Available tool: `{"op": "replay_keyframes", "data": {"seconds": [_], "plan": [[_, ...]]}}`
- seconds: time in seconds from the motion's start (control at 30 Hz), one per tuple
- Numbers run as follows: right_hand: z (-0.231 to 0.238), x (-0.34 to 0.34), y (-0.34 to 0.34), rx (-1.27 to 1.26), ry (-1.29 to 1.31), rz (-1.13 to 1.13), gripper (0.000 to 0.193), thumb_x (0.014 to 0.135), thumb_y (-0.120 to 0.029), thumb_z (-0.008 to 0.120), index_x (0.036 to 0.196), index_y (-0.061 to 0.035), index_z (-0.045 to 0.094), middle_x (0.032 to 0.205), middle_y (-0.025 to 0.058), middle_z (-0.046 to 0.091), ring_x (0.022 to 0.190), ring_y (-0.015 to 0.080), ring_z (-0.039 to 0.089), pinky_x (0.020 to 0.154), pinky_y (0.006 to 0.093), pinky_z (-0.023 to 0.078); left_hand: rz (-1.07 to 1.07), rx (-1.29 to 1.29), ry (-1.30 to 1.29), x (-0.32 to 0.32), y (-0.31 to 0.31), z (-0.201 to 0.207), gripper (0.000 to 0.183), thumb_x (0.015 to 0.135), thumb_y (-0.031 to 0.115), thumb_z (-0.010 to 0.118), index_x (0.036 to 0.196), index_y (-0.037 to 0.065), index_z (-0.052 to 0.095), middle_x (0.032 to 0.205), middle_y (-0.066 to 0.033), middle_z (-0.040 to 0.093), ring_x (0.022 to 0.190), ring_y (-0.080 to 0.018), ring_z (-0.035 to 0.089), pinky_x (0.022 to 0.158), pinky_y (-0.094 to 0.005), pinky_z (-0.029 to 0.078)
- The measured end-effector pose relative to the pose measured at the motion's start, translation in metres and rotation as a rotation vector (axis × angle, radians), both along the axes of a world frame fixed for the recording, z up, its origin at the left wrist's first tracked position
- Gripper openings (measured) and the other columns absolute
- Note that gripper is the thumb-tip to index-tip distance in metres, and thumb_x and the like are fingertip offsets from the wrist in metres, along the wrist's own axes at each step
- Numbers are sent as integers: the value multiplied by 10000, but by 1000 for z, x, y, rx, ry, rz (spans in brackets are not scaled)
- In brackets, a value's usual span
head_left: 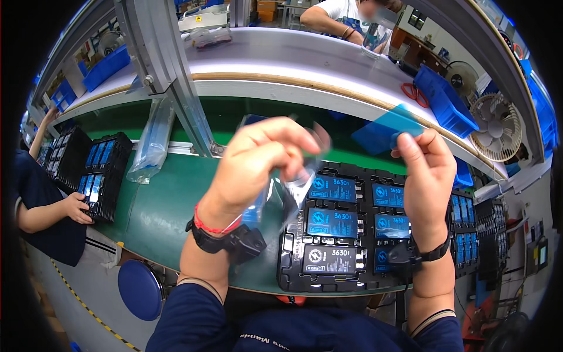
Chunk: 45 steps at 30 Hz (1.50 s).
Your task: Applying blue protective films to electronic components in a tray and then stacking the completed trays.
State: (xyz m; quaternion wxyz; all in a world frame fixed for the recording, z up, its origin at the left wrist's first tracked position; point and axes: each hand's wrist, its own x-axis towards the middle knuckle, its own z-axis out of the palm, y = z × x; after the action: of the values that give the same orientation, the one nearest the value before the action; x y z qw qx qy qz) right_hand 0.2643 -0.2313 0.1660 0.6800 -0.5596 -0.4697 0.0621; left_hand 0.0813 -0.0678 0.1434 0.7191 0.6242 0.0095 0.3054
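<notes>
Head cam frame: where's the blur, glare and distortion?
Head view: the left hand is motion-blurred at the fingers; head view: bright reflections streak the clear plastic bag; head view: the long shelf bows and the corners go black; head view: the blue packs look fairly sharp.

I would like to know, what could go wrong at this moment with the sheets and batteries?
The blue film, pinched at its edge by the right hand, might slip or crease.
The clear plastic film, blurred at the left hand, might brush the silver-faced battery in the black tray.
The black wrist device overlaps the tray in view; if low enough, it might knock a battery.
</notes>
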Motion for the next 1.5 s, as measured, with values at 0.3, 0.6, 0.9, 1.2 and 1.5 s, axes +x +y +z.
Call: {"op": "replay_keyframes", "data": {"seconds": [0.3, 0.6, 0.9, 1.2, 1.5], "plan": [[14, -35, 9, 52, -1224, -69, 260, 551, -55, 753, 779, -20, 632, 791, 74, 621, 774, 256, 577, 671, 347, 451, -216, 1, 186, 8, -27, 1, 453, 961, 409, 424, 686, 59, 506, 479, 14, 420, 428, -57, 408, 491, -246, 458], [22, -8, -5, -376, -11, 224, 299, 740, -117, 755, 977, -2, 615, 849, 50, 651, 774, 84, 590, 671, 223, 481, -372, 32, 344, 2, -24, 4, 347, 944, 306, 485, 987, -9, 623, 486, 28, 444, 420, -32, 399, 488, -205, 410], [31, -16, -45, -503, 145, 74, 119, 783, -83, 702, 783, -35, 593, 619, -6, 588, 459, 27, 504, 420, 145, 388, -62, 205, 349, -15, -11, 21, 443, 918, 342, 516, 1185, -7, 574, 496, 53, 462, 420, -13, 393, 439, -177, 365], [-34, -55, -77, -757, 417, 176, 133, 815, -23, 667, 723, -35, 571, 548, -27, 539, 403, 12, 456, 358, 160, 324, 100, 238, 163, -24, 15, 13, 424, 890, 358, 575, 1102, -7, 620, 474, 72, 371, 429, -7, 342, 457, -194, 366], [-38, -60, -72, -812, 391, 185, 154, 817, -43, 673, 695, -35, 580, 526, -36, 525, 393, 4, 419, 357, 164, 285, 134, 309, 237, -24, 8, 15, 497, 929, 382, 475, 1193, -32, 554, 467, 58, 373, 412, -13, 380, 482, -192, 440]]}}
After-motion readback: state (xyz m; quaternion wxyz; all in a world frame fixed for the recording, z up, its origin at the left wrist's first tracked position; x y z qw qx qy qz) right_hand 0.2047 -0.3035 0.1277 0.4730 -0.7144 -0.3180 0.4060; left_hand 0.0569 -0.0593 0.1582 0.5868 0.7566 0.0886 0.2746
